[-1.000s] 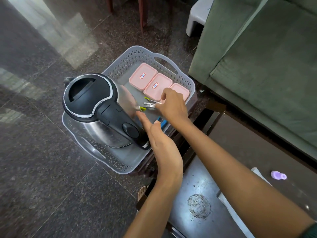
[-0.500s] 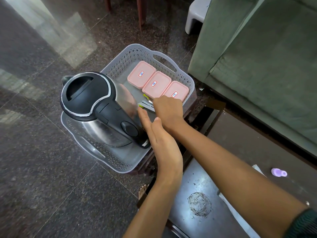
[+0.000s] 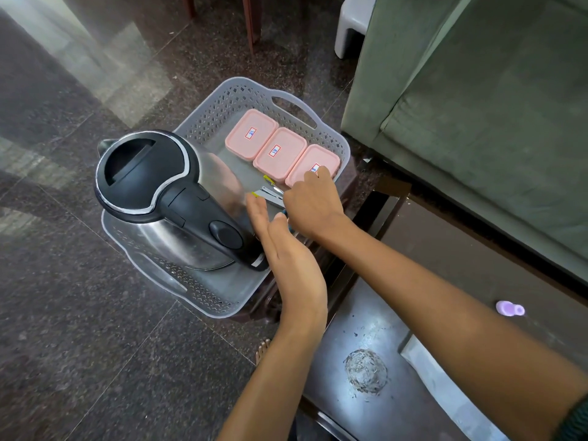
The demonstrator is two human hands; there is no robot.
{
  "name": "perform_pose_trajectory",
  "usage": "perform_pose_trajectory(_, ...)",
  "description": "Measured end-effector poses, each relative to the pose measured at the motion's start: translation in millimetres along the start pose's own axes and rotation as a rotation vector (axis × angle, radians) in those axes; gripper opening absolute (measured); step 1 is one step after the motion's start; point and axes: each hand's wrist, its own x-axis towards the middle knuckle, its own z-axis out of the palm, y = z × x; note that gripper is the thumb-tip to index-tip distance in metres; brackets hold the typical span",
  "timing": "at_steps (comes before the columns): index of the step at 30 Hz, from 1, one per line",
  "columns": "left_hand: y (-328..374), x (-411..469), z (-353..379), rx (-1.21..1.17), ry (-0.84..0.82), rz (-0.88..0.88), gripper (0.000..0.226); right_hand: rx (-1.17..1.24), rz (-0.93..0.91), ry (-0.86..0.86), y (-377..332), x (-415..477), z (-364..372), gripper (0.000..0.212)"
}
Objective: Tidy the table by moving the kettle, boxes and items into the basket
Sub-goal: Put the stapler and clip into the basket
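Kettle (image 3: 165,198) fills the basket's (image 3: 222,300) near end and three boxes (image 3: 281,151) line its far wall; your right hand (image 3: 310,202), fingers curled, grip unclear, works the small tools (image 3: 270,195) between them: lay these flat, left hand (image 3: 286,259) open beside

Dark speckled stone floor (image 3: 95,329), laid in large tiles with thin pale joints and polished enough to carry broad pale reflections of light at upper left. A green upholstered sofa (image 3: 477,106) fills the upper right. Beside its far corner stands a white plastic stool (image 3: 350,23). Dark wooden furniture legs (image 3: 251,20) rise at top centre. A low dark table (image 3: 413,393), glossy and scuffed, occupies the lower right.
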Motion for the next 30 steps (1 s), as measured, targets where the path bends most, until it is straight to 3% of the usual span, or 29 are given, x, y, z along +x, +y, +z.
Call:
perform_pose_trajectory(6,-3,2,-1,0.01,0.011,0.016,0.048,-0.001,0.019,0.031,1,-3,-1,0.024)
perform_pose_trajectory(9,-5,0,1,0.028,0.004,0.037,0.046,0.052,0.06,0.21,5,-15,-1,0.011)
perform_pose_trajectory(13,-11,-13,7,0.118,-0.074,0.152,0.036,0.293,0.256,0.501,16,-55,7,0.001)
perform_pose_trajectory(15,-22,-28,15,0.157,-0.14,0.195,0.032,0.38,0.368,0.562,28,-87,16,0.02)
perform_pose_trajectory(17,-37,-44,24,0.214,-0.214,0.204,0.032,0.431,0.484,0.553,44,-121,28,0.03)
perform_pose_trajectory(22,-87,-93,52,0.389,-0.461,0.157,0.033,0.472,0.745,0.488,92,-209,72,0.02)
perform_pose_trajectory(30,-190,-136,92,0.803,-0.796,0.174,0.03,0.554,0.898,0.362,125,-327,131,0.013)
